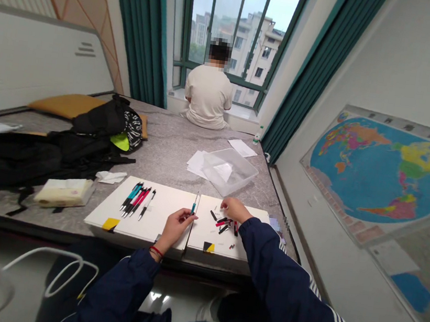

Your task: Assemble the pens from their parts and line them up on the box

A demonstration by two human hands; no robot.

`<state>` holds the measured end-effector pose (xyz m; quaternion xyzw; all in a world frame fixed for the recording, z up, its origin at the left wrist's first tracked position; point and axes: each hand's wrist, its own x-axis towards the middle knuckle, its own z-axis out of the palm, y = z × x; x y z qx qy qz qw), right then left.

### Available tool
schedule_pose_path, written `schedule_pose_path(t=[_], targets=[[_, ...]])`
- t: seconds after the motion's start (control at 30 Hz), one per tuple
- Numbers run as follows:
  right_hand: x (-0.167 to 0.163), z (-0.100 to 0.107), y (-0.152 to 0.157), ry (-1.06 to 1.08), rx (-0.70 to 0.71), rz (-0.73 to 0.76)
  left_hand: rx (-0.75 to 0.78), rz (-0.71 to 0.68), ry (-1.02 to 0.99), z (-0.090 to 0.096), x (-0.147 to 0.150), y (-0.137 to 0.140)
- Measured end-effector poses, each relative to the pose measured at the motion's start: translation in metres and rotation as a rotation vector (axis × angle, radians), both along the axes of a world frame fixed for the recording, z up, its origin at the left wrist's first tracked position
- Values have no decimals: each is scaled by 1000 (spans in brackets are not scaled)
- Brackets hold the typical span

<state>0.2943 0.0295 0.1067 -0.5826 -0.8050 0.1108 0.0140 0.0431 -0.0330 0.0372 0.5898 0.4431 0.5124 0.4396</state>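
Observation:
My left hand (176, 227) is closed in a pinch around a pen piece (193, 207), upright with a teal lower part and a thin refill rising from it. My right hand (235, 209) is over the right-hand white box, its fingers bent and drawn together above loose pen parts (224, 225); anything between the fingertips is too small to make out. Those parts are black and red barrel pieces with tiny bits scattered about. On the left-hand white box (102, 204), several whole pens (139, 199) in teal, red and white-black lie side by side.
Behind the boxes are a clear plastic bin (242, 178) and white papers (196, 163). A tissue pack (64, 192) and black backpacks (77, 151) lie left. A person (209, 94) sits by the window, facing away. A bottle (258, 135) stands at the far right.

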Motion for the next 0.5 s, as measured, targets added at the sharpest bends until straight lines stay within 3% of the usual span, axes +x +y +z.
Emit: schedule_pose_path(t=[0.3, 0.5], targets=[[0, 8, 6, 105, 38, 66, -1, 20, 38, 0, 1, -2], [-14, 11, 13, 37, -96, 142, 34, -8, 143, 2, 3, -5]])
